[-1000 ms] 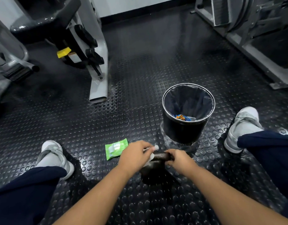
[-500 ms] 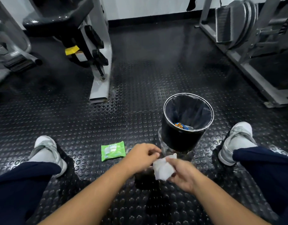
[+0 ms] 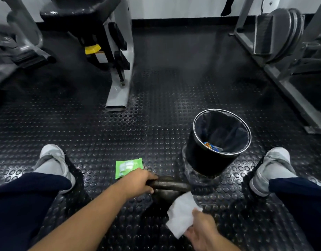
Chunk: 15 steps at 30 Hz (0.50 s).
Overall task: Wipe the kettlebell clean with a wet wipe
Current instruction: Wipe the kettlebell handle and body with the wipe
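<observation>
While the left hand [image 3: 138,182] grips the kettlebell [image 3: 171,189] handle, the right hand [image 3: 201,230] pinches a wet wipe [image 3: 182,212] beside its body; wiping appears unfinished.

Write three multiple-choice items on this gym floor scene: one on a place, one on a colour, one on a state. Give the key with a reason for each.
1. Where does the wipes pack lie?
A. in the bin
B. on the floor, just beyond the left hand
C. on the right shoe

2. What colour is the pack?
A. green
B. red
C. blue

3. What is the right hand doing?
A. gripping the kettlebell handle
B. resting empty on the floor
C. holding a white wipe

Key:
1 B: the pack lies flat on the studded floor, just past the left hand, well left of the bin.
2 A: its wrapper is bright green with a pale label.
3 C: the right hand pinches the wipe beside the kettlebell; the left hand grips the handle.
</observation>
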Each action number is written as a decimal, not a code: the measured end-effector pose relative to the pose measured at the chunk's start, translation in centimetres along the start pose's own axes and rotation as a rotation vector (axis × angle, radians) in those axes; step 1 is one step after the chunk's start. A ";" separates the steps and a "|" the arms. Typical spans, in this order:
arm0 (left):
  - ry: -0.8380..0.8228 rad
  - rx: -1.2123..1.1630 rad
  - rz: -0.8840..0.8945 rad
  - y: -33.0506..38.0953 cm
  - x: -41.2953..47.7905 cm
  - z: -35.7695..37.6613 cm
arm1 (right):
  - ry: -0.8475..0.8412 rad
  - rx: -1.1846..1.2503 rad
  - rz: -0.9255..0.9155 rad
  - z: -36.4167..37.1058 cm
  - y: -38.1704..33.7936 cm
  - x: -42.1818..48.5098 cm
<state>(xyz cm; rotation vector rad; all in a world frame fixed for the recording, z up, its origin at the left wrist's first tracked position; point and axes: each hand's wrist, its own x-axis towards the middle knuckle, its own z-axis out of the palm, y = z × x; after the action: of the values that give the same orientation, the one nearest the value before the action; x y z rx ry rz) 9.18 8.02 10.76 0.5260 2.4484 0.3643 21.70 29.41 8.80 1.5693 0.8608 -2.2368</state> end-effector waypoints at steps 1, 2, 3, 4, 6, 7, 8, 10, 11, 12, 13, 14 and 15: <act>0.000 0.002 0.002 -0.1 0.1 0.1 | -0.001 -0.020 -0.011 -1.1 -0.8 1.0; -0.002 0.011 0.004 -0.3 0.1 0.2 | 0.030 0.119 0.064 -2.0 -0.5 2.8; -0.010 0.021 0.002 -0.5 0.2 0.3 | -0.129 -0.126 -0.182 -2.7 0.1 2.9; -0.020 0.020 0.001 -0.8 0.2 0.4 | -0.088 -0.336 -0.252 -2.9 0.2 2.1; -0.031 0.005 0.013 -0.9 0.4 0.2 | -0.067 -0.285 -0.093 -0.7 0.3 0.4; -0.032 0.008 0.023 -0.9 0.5 0.0 | -0.088 -0.200 -0.080 0.8 -0.4 -1.1; -0.037 0.021 0.032 -0.8 0.6 -0.4 | -0.064 -0.173 -0.144 2.5 -1.3 -1.7; -0.051 0.057 0.040 -0.6 0.8 -0.9 | -0.066 -0.101 -0.079 5.0 -2.4 -1.7; -0.049 0.075 0.038 -0.5 0.9 -1.0 | -0.042 -0.076 -0.068 6.2 -2.6 -1.7; -0.045 0.084 0.038 -0.4 0.9 -0.9 | -0.062 -0.052 -0.060 7.0 -2.6 -1.5; -0.036 0.078 0.035 -0.4 0.9 -0.9 | -0.085 -0.023 -0.046 7.8 -2.3 -1.9; -0.027 0.070 0.029 -0.5 0.8 -0.7 | -0.097 -0.008 -0.036 8.5 -1.9 -2.0; -0.020 0.074 0.026 -0.5 0.8 -0.6 | -0.111 0.004 -0.025 9.1 -1.3 -2.1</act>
<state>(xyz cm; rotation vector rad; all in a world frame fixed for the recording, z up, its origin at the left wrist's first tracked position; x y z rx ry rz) 8.08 7.83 10.61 0.5909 2.4456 0.2783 14.93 24.64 13.27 1.4279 0.8505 -2.3198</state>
